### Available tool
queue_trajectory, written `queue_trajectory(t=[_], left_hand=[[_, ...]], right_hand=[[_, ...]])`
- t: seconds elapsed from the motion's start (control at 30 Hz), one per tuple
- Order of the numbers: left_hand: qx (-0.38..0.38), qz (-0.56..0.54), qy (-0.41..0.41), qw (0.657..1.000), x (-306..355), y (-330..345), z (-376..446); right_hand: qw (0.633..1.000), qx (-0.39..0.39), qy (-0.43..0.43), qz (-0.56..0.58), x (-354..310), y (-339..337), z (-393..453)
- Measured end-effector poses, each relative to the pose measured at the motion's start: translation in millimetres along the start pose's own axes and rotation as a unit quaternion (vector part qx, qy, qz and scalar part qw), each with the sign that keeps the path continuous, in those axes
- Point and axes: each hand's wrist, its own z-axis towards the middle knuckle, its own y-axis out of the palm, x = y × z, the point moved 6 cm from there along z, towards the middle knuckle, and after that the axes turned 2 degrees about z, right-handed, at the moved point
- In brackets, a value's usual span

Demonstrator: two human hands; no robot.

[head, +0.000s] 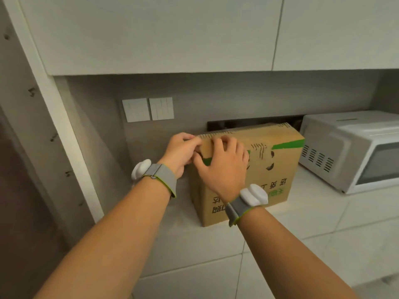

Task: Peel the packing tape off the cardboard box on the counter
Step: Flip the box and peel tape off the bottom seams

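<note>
A brown cardboard box with green stripes and black print stands on the pale counter. Both hands work at its upper left corner. My left hand grips that corner from the left side, fingertips curled onto the top edge. My right hand lies over the front face with fingers curled up onto the top edge beside the left hand. The tape itself is hard to make out; the hands hide that corner.
A white microwave stands right of the box, close to it. Wall switches sit behind on the grey backsplash, upper cabinets hang overhead, and a tall panel closes the left side.
</note>
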Motion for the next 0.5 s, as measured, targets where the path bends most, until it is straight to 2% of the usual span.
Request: queue_trajectory(t=[0.13, 0.3, 0.4, 0.5], left_hand=[[-0.025, -0.005, 0.017, 1.0, 6.0, 1.1, -10.5], [-0.018, 0.091, 0.12, 0.988, 18.3, -5.5, -16.9], [0.0, 0.082, 0.146, 0.986, 25.3, -9.6, -17.4], [-0.006, 0.128, 0.172, 0.977, 33.7, -10.0, -19.2]], right_hand=[[1.0, 0.003, -0.013, 0.024, 7.3, -8.8, -7.0], [0.998, 0.012, 0.026, 0.057, 16.4, -10.9, -6.3], [0.999, 0.026, -0.015, 0.045, 19.0, -11.7, -7.8], [0.993, 0.027, -0.065, 0.094, 25.6, -16.8, -7.7]])
